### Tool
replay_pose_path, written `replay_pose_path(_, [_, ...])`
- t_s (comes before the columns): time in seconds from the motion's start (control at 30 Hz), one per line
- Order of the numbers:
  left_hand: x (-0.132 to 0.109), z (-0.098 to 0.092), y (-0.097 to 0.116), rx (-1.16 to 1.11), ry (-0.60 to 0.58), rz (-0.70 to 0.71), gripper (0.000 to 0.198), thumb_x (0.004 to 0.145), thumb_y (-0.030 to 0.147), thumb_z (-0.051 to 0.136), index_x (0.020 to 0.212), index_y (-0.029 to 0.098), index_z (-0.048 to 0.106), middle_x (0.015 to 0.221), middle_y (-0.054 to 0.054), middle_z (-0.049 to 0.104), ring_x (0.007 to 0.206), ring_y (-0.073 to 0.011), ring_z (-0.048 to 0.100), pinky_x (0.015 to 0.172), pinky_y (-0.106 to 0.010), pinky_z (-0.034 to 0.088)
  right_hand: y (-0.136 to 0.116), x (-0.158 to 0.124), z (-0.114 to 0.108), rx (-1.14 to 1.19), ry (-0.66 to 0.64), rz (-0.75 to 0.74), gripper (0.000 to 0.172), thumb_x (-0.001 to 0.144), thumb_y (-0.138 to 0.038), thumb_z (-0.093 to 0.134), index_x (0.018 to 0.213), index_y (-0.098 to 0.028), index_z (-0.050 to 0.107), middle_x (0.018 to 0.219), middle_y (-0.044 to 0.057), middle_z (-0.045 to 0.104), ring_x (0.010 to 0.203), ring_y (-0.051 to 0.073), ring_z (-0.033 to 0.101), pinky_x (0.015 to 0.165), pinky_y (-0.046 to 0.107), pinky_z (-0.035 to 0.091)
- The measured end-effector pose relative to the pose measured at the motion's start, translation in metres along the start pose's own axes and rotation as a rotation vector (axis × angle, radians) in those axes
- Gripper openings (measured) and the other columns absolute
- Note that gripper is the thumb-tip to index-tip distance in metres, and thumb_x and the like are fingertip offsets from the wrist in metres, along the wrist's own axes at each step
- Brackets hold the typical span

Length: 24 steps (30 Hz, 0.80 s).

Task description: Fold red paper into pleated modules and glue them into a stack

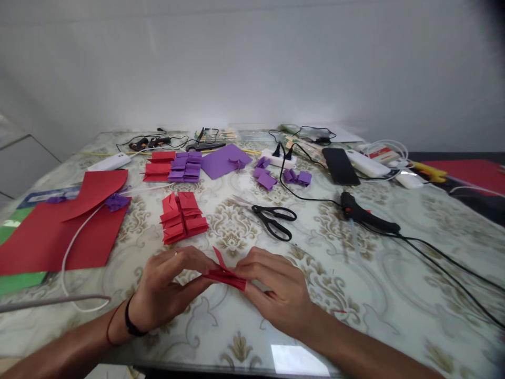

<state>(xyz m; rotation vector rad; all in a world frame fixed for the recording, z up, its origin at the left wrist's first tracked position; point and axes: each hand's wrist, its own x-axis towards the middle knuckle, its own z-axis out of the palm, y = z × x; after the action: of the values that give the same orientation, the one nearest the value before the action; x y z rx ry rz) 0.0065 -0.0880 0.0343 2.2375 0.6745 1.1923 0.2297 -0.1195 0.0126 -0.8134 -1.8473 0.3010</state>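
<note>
Between my hands, just above the table's near side, is a folded piece of red paper (225, 279) with one flap sticking up. My left hand (168, 284) pinches its left end between thumb and fingers. On the other end, my right hand (276, 287) grips with thumb below and fingers above. Several folded red paper pieces (183, 217) lie in a cluster beyond my left hand. Black-handled scissors (272, 216) rest open past my right hand. Further back sits a block of folded red pieces (159, 167) beside folded purple pieces (185, 167).
Red sheets (79, 231) over green paper lie at the left, with a white cable (69, 252) across them. A black glue gun (369, 213) with its cord lies at the right. Behind are a purple sheet (223, 160), a power strip (279, 159) and a phone (340, 166).
</note>
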Motion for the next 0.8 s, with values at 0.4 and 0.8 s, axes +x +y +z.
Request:
replay_pose_path(0.4, [0.007, -0.002, -0.004, -0.071, -0.094, -0.012, 0.011, 0.096, 0.029, 0.070, 0.101, 0.026, 0.079, 0.093, -0.007, 0.081, 0.084, -0.0224, 0.077, 0.076, -0.032, 0.062, 0.001, 0.001, -0.001, -0.005, -0.005, -0.102, 0.018, 0.093, -0.005, 0.062, 0.095, -0.019, 0.072, 0.078, 0.006, 0.075, 0.066, 0.018, 0.066, 0.059, 0.032, 0.052])
replay_pose_path(0.8, [0.008, -0.003, 0.005, -0.081, -0.123, -0.032, 0.013, 0.092, 0.021, 0.075, 0.100, 0.029, 0.081, 0.087, -0.004, 0.081, 0.079, -0.0213, 0.076, 0.072, -0.031, 0.063, -0.009, 0.002, 0.000, 0.078, -0.042, 0.003, 0.017, 0.090, -0.004, 0.060, 0.086, -0.019, 0.066, 0.073, 0.005, 0.070, 0.065, 0.017, 0.062, 0.059, 0.031, 0.049])
